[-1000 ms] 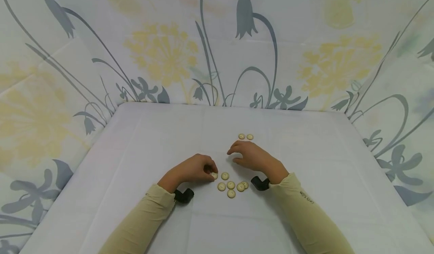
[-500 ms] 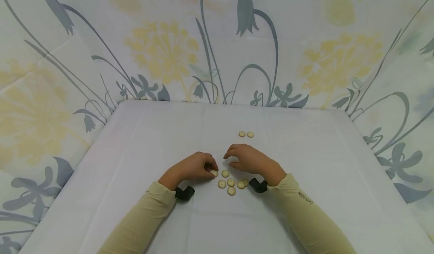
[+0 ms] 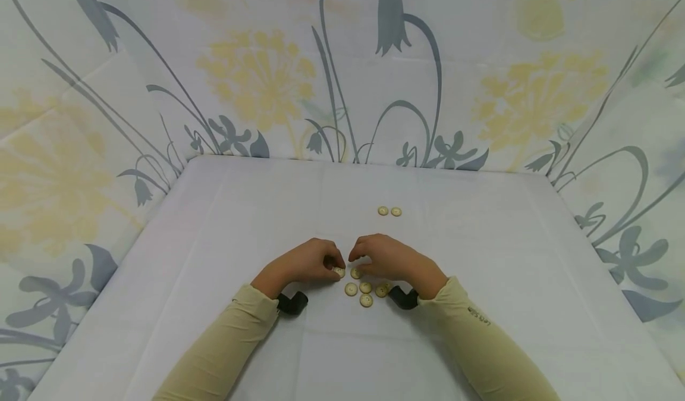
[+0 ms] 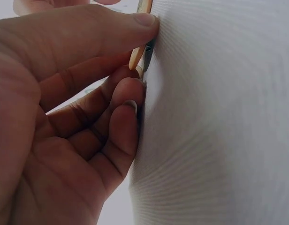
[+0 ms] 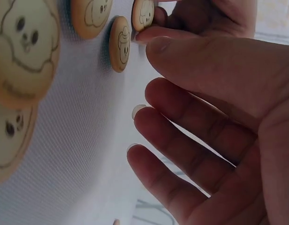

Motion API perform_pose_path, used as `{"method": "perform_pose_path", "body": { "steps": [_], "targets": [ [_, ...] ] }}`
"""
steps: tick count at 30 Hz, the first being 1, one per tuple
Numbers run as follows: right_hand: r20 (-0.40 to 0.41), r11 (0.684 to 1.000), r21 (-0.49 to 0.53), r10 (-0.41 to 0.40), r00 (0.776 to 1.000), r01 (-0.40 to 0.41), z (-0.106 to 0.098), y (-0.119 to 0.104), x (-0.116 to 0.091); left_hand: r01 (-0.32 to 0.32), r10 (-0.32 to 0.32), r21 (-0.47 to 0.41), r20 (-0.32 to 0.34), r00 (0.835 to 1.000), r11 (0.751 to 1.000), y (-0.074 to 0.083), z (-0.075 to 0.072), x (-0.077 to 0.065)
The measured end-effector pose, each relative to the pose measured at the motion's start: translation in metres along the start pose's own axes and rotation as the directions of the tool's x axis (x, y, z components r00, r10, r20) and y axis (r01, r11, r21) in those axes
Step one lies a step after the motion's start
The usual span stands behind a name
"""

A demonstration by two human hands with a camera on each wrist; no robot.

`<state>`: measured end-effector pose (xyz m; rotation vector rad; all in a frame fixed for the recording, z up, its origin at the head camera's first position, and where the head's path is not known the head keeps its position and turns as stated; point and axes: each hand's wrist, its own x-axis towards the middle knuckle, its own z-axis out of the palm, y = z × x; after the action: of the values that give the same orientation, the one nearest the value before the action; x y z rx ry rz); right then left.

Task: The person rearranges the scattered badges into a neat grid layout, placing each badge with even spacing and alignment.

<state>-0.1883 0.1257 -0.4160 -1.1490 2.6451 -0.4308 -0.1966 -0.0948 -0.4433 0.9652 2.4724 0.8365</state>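
Note:
My left hand [image 3: 306, 262] pinches a small round tan disc [image 3: 339, 272] between thumb and fingers, close to the tabletop. In the left wrist view that disc [image 4: 134, 60] stands edge-on under the thumb, with a dark underside showing. My right hand [image 3: 395, 259] hovers just to the right, its fingers gently bent and nothing between them. Its thumb tip is close beside a second disc [image 5: 120, 44], which bears a line-drawn cartoon face. In the head view the right fingertips partly cover this disc [image 3: 355, 273].
Several more discs lie just below the hands, including a middle one [image 3: 365, 287] and a near one [image 3: 366, 300]. At the right, one disc [image 3: 382, 291] overlaps another. Two discs [image 3: 383, 210] sit farther back on the white-covered table [image 3: 241, 204]. Floral cloth [image 3: 353, 91] rises behind.
My right hand has moved down and left, from beneath the two far discs to beside the left hand. The left hand keeps its pinch on the disc and has barely moved.

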Motion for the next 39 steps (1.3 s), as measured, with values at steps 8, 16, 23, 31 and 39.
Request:
{"method": "perform_pose_path", "body": {
  "steps": [8, 16, 23, 31, 39],
  "targets": [
    [0.02, 0.999, 0.049, 0.003, 1.0, -0.004, 0.0, -0.005, -0.001, -0.007, 0.007, -0.003, -0.001, 1.0, 1.0, 0.0, 0.0, -0.001],
    [0.028, 0.998, 0.064, -0.003, 1.0, 0.002, 0.005, -0.005, -0.001, -0.023, 0.023, -0.005, -0.005, 1.0, 1.0, 0.001, 0.0, -0.002],
    [0.037, 0.999, 0.04, -0.014, 0.999, 0.013, 0.007, -0.003, 0.001, -0.024, 0.024, 0.011, -0.009, 1.0, 1.0, 0.001, 0.0, -0.003],
    [0.03, 1.0, 0.019, -0.022, 0.999, 0.021, 0.009, -0.002, 0.002, -0.036, 0.036, 0.012, -0.01, 0.999, 0.999, -0.001, 0.0, -0.002],
    [0.029, 1.0, 0.011, -0.028, 0.999, 0.028, 0.01, -0.001, 0.004, -0.03, 0.03, 0.016, -0.006, 1.0, 0.999, 0.0, 0.0, -0.002]
  ]
}}
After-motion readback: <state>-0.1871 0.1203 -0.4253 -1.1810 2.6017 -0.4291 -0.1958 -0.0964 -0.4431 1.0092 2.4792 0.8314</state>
